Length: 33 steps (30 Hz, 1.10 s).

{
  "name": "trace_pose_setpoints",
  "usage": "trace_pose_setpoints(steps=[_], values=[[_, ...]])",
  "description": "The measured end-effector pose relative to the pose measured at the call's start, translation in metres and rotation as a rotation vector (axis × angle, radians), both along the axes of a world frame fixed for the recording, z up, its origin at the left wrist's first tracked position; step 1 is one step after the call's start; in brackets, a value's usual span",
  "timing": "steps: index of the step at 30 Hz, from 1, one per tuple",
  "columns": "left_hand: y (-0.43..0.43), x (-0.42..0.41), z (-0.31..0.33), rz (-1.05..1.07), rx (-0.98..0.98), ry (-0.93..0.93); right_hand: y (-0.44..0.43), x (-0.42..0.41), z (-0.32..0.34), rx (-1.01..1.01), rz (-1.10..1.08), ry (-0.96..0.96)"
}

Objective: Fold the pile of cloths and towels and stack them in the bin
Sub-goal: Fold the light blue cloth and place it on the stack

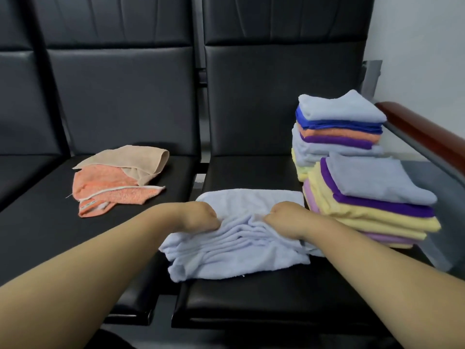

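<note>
The left grip [201, 217] and the right grip [286, 214] are both closed, fingers curled under, each bunching a fold of the pale blue towel [239, 253]. The towel lies rumpled beneath them on the black padded bench [251, 298], with a white wall [415, 46] beyond. Just right of the towel stand two stacks of folded cloths [377, 195]. Left of it, apart, lie an orange cloth [108, 185] and a beige cloth [130, 157].
</note>
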<state>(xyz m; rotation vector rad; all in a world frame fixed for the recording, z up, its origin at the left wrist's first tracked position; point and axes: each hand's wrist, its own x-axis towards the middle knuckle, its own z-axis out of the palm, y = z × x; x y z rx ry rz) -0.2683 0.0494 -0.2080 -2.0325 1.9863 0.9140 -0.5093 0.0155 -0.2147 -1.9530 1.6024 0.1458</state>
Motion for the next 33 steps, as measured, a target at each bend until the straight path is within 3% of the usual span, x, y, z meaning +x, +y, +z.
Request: trace_pose_setpoints(steps=[4,8,11,16,22,27,33], values=[[0.010,0.018,0.004,-0.011,0.220,0.077,0.017,-0.003,0.008,0.133,0.157,0.038],[0.010,0.029,0.001,0.044,0.084,0.210,0.019,-0.008,0.015,0.230,0.034,-0.114],[0.005,0.032,-0.002,0.178,-0.055,0.302,0.012,-0.002,0.019,0.158,-0.168,-0.287],[-0.003,0.031,-0.003,0.196,-0.254,0.099,-0.002,-0.003,0.011,-0.078,-0.200,-0.221],[-0.009,0.035,-0.020,0.182,-0.313,0.010,-0.007,-0.003,0.006,-0.175,-0.190,-0.174],[-0.020,0.039,-0.024,0.213,-0.328,-0.098,-0.015,0.000,0.009,-0.143,-0.223,-0.235],[-0.030,0.039,-0.023,0.286,-0.355,-0.112,-0.023,0.000,0.002,-0.266,-0.227,-0.285]])
